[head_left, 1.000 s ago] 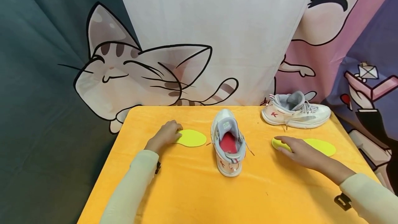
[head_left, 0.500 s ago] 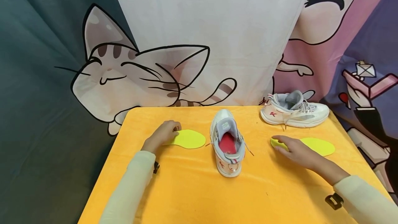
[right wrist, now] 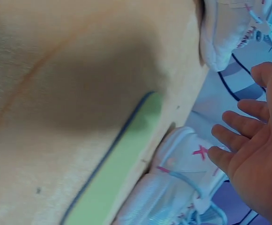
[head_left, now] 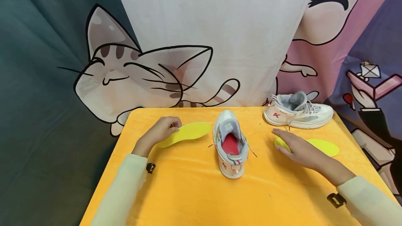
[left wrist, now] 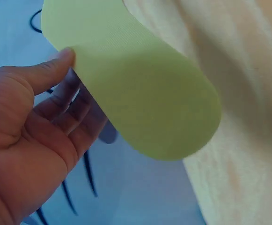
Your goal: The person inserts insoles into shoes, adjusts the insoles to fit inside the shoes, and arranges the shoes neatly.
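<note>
My left hand (head_left: 160, 129) pinches a yellow-green insole (head_left: 191, 131) by its edge, between thumb and fingers; the left wrist view shows the insole (left wrist: 150, 93) raised off the table. Over a second insole (head_left: 323, 146), which lies on the table at the right, hovers my right hand (head_left: 301, 149) with its fingers extended and holding nothing. In the right wrist view that insole (right wrist: 121, 164) lies apart from the fingers. A white sneaker (head_left: 231, 163) with a red inside stands between the hands, its toe pointing away.
Another white sneaker (head_left: 304, 116) stands sideways at the table's back right, behind the right insole. The table (head_left: 201, 191) has a yellow cloth. A cartoon-printed curtain (head_left: 220, 16) hangs right behind the table's back edge.
My left hand has lifted its insole off the cloth and tilted it, moving slightly left. The right hand's fingers have straightened and risen a little above the other insole.
</note>
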Demonstrator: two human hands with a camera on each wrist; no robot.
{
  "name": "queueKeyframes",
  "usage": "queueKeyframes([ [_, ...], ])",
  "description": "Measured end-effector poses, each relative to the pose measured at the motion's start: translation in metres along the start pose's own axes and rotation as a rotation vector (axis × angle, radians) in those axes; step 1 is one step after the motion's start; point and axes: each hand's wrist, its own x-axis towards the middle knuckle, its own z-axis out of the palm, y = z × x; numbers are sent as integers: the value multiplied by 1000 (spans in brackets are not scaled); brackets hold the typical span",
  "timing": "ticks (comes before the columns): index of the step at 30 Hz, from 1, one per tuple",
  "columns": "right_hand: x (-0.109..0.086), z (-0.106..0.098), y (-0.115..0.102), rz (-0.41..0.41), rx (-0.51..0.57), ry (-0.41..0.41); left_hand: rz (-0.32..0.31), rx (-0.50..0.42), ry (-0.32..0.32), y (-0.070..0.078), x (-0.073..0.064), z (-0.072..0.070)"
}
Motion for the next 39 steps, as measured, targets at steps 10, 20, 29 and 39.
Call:
queueKeyframes([
  [10,7,-12,-28,-88,-36,101,98,-146,91,29,-9,-10],
  [20,23,-21,-64,-128,62,127,140,-284,146,57,-10,-8],
  [29,44,-21,-91,-151,299,127,177,-423,150,82,-8,-2],
  [39,66,-17,-125,-38,857,-71,179,-629,183,104,-4,14],
])
